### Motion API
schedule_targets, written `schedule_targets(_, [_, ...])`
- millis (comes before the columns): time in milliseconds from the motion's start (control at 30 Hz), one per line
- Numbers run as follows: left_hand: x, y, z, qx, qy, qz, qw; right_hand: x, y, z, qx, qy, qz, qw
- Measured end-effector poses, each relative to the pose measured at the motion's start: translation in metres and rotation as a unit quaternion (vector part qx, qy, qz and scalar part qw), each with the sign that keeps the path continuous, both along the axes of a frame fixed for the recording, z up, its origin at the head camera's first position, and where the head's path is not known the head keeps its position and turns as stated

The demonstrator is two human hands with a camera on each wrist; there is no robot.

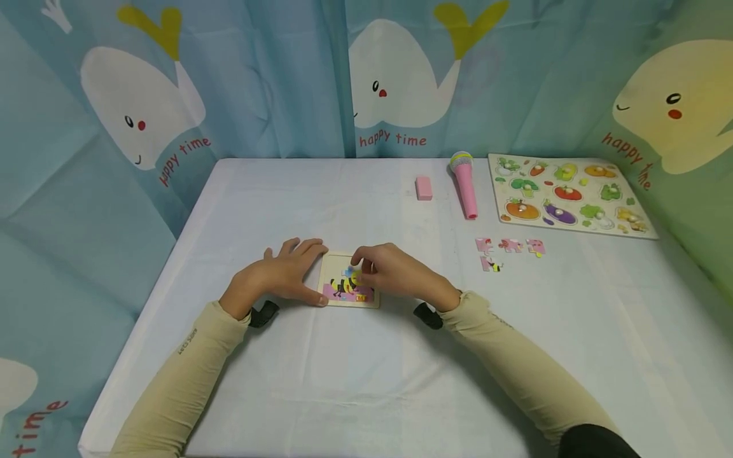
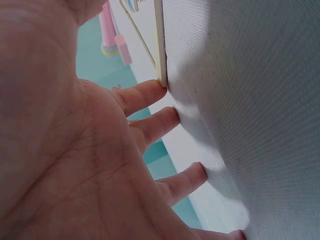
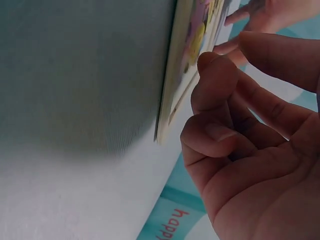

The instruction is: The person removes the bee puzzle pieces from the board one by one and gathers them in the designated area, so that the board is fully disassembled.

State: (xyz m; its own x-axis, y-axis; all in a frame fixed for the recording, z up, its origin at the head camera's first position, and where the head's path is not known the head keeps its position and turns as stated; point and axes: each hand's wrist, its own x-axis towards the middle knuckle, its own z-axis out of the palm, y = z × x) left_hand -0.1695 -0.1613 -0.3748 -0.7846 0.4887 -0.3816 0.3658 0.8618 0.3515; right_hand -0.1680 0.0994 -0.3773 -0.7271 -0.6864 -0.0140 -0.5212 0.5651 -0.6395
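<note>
Touching the flat, square wooden puzzle point(image 1: 330, 263), left fingers point(image 2: 146, 95) spread while right fingers point(image 3: 217, 82) curl over it.

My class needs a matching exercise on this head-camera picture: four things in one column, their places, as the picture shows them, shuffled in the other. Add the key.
Things
1. Pink microphone
2. Vegetable board
3. Loose puzzle pieces
4. Bee puzzle

Places
A. In a group of four just below the vegetable board
B. Between the left hand and the right hand
C. Farthest right of the four things
D. Between a pink block and the vegetable board

Pairs: 1-D, 2-C, 3-A, 4-B
</note>
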Motion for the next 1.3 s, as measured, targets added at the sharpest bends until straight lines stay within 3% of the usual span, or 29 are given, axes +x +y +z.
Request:
schedule_targets(633, [0.003,-0.001,-0.001,0.000,0.005,-0.001,1.0000,0.004,-0.014,-0.004,0.080,0.023,-0.003,0.9965])
schedule_targets(1300, [0.001,-0.001,-0.001,-0.002,0.009,-0.001,1.0000,0.005,-0.016,0.002,0.116,0.017,-0.012,0.9930])
